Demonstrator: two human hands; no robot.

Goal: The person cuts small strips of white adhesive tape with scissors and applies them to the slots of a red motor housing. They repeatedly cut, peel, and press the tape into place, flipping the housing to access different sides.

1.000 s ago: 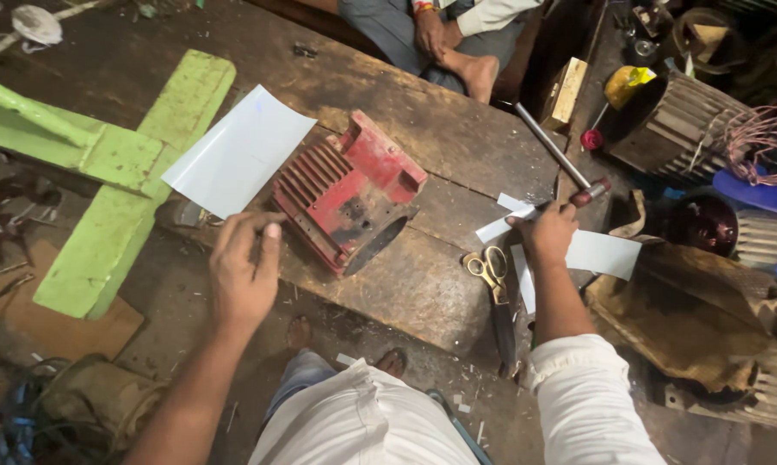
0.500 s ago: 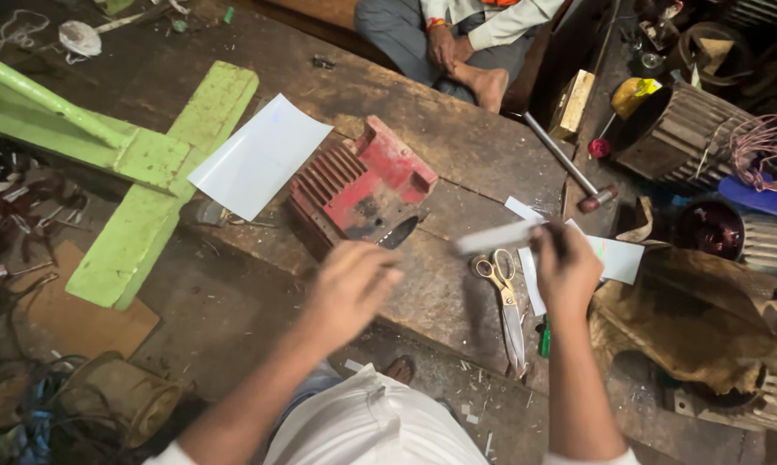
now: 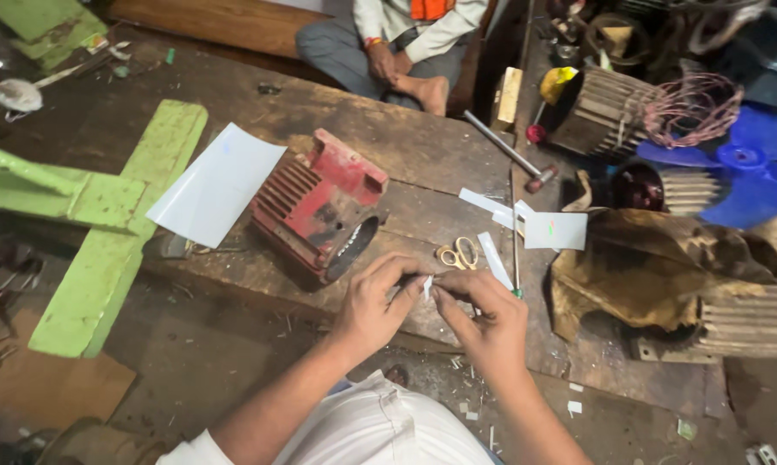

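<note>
A: Two hands meet at the middle of the view. My left hand and my right hand both pinch one small white strip between thumb and fingertips; neither hand is slack.

B: Where does the strip sit?

A: It is held above the near edge of the wooden plank, just in front of the red motor housing, upright between the two sets of fingertips. I cannot tell whether it is folded.

B: What lies near the hands?

A: Scissors with pale handles lie on the plank just beyond my right hand. Beside them is a long white strip, and a thin screwdriver with a green tip end runs alongside. Further right lie a white square of paper and more white offcuts.

B: And to the left?

A: A large white sheet leans against the housing's finned side and touches a green frame.

B: Anything beyond the plank?

A: A hammer lies at the far right of the plank. Another person's hand rests by a bare foot at the far edge. A stator with copper wire stands well to the right, next to a blue fan blade.
</note>
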